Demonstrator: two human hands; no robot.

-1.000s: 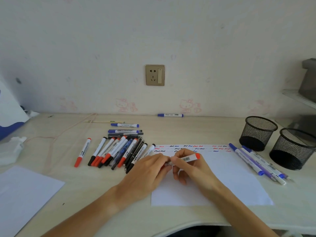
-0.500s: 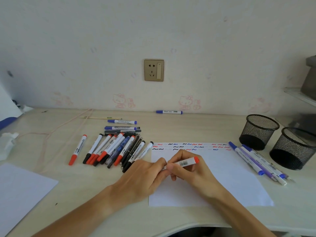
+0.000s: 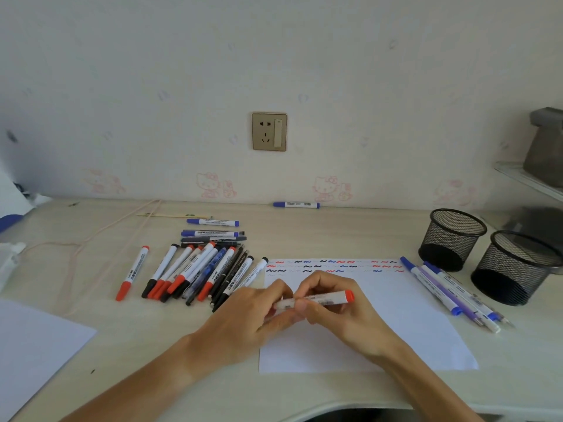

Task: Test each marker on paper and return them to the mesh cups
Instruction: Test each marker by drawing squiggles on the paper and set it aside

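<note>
Lying crosswise over the paper (image 3: pixel 411 315), the red marker (image 3: pixel 316 300) was pinched by both right hand (image 3: pixel 338 306) and left hand (image 3: pixel 259 318), cap end leftward.

Two bare forearms enter from the bottom edge — no sleeves visible on either. Left hand (image 3: pixel 256 318) and right hand (image 3: pixel 338 306) both bare — no gloves, rings, watch or wristband seen. Fingernails short and unpainted where they show. Slim wrists, slender fingers.
</note>
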